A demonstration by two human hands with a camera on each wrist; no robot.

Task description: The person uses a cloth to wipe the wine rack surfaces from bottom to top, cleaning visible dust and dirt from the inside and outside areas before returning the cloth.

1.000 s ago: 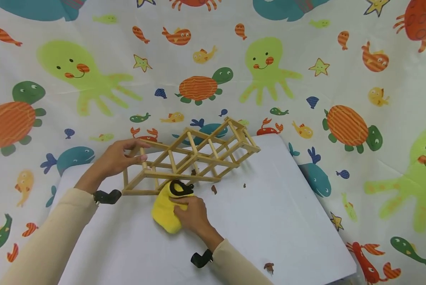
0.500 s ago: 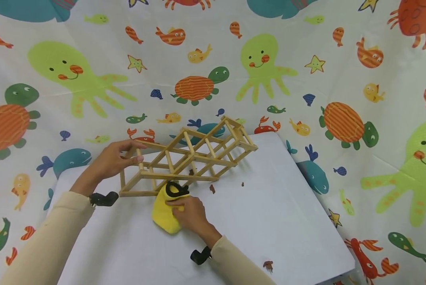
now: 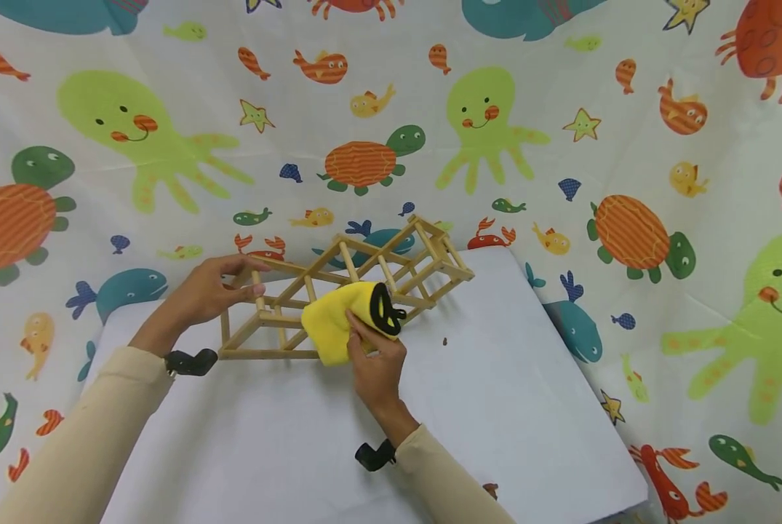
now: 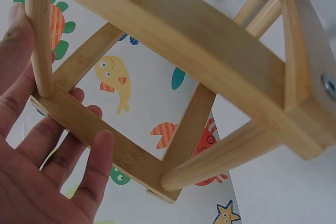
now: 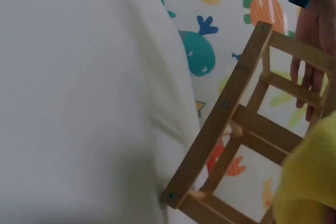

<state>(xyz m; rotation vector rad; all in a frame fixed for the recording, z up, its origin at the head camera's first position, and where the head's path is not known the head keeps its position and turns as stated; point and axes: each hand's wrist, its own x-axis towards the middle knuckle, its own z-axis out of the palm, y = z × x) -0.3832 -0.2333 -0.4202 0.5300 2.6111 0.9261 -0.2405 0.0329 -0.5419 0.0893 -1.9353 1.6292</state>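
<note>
A light wooden folding lattice rack (image 3: 253, 354), likely a wine rack, stands slanted across the back of the table. My left hand (image 3: 204, 298) holds its left end. In the left wrist view the left thumb lies along a round dowel (image 4: 41, 40), and the fingers (image 4: 100, 153) are behind and below a flat slat. My right hand (image 3: 380, 371) grips a yellow cloth (image 3: 338, 320) with black edging against the rack's front middle, hiding several bars. Only the cloth's edge (image 5: 310, 177) appears in the right wrist view, beside the rack's bars (image 5: 226, 103).
The rack stands on a white-covered table (image 3: 495, 407). Small brown scraps lie on it, one right of the rack (image 3: 444, 341) and another near the front (image 3: 490, 490). A sea-animal-print curtain (image 3: 391, 94) hangs close behind the table.
My right hand has lifted the yellow cloth up and to the right, from below the rack's front edge onto its middle bars. The left hand keeps its hold on the left end.
</note>
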